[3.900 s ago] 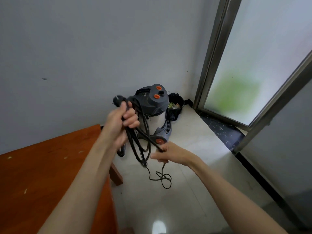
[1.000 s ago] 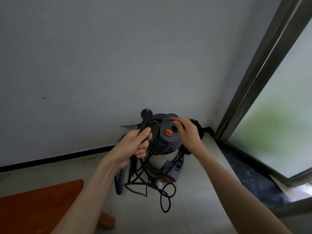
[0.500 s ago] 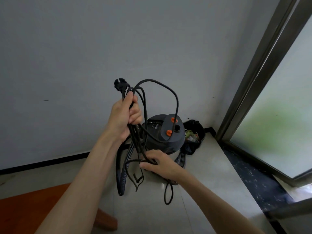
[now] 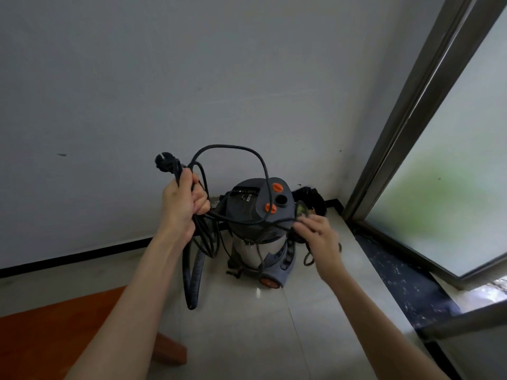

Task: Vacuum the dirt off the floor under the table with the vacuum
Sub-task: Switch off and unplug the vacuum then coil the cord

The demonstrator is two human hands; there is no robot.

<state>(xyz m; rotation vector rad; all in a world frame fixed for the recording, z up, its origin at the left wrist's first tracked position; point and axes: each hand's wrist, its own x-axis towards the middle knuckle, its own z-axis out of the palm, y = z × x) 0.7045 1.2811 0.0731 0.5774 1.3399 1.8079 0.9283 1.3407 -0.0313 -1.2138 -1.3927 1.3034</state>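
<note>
Right hand (image 4: 319, 237) has risen, pinching cord (image 4: 230, 149); left hand (image 4: 182, 200) grips the bundle.

Black cord (image 4: 233, 149), grey vacuum (image 4: 256, 212) (orange knobs), reddish-brown table (image 4: 55, 338)

I see the table (image 4: 55, 335) cut by the left and bottom edges — the floor beneath it is hidden. The right hand (image 4: 318, 237) is motion-blurred; its hold on the cord (image 4: 233, 148) is unclear. The bin (image 4: 315, 200) stands half-hidden behind the vacuum (image 4: 255, 209).
</note>
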